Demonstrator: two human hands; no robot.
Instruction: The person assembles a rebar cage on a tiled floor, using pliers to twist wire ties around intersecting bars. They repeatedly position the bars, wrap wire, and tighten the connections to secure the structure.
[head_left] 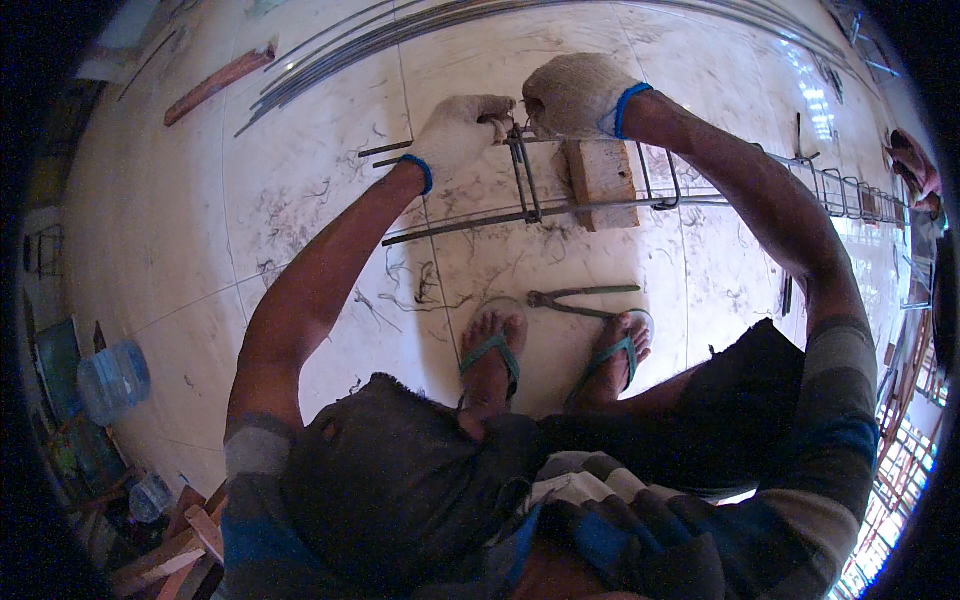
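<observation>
Both my hands wear cream knit gloves with blue cuffs and meet at the upper corner of a square steel stirrup (531, 180) on a rebar cage. My left hand (458, 132) is closed in a pinch just left of that corner. My right hand (580, 97) is curled closed just right of it. What their fingers hold is too small or hidden to make out. The cage's near long bar (460, 229) passes through the stirrup's lower corner. A wooden block (604, 185) sits by the bars, right of the stirrup. Nearer my feet lie pincers (575, 299) with spread handles.
Long steel rods (400, 52) lie bundled across the far floor, beside a reddish wooden piece (220, 83). The cage runs off right, where more stirrups (845, 190) show. Wire scraps (415, 285) litter the tiles. A large plastic bottle (114, 383) lies at left, with timber (165, 560) below.
</observation>
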